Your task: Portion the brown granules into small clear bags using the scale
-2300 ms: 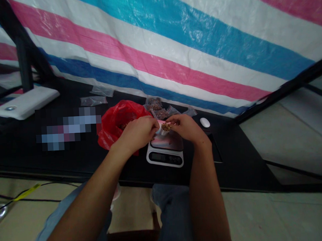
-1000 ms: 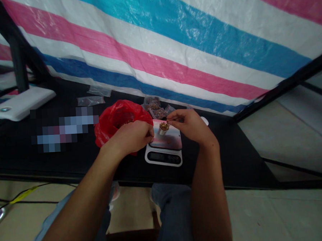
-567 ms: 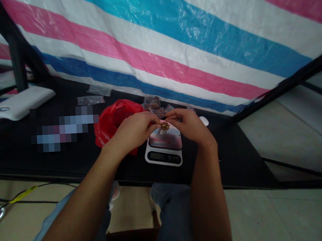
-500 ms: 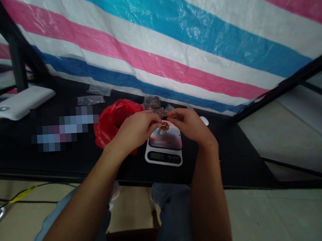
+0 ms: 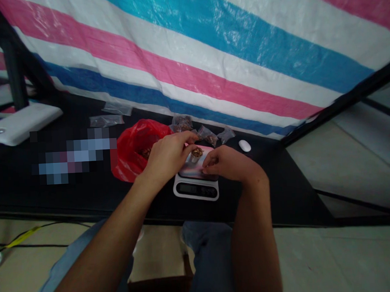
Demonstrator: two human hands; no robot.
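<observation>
A small cup (image 5: 194,157) heaped with brown dried bits (image 5: 197,152) stands on the plate of a white kitchen scale (image 5: 197,190). My left hand (image 5: 172,152) is at the cup's far left, fingers curled, thumb tip by the rim; what lies between the fingertips, if anything, is hidden. On the cup's right, my right hand (image 5: 227,162) bends over the plate with thumb and fingers drawn together. I cannot make out anything in them. Left of the scale lies an open red plastic bag (image 5: 125,145) with brown bits inside.
Small clear bags with brown contents (image 5: 181,122) lie behind the scale. A white oval object (image 5: 244,145) is to the right. Flat clear bags (image 5: 107,120) and a white device (image 5: 23,122) are on the left. A striped sheet (image 5: 190,54) hangs behind the black table (image 5: 282,189).
My right hand has come down and nearer me, from behind the cup to its right side. My left fingertips have shifted slightly back from the heaped bits. The view has shifted a little.
</observation>
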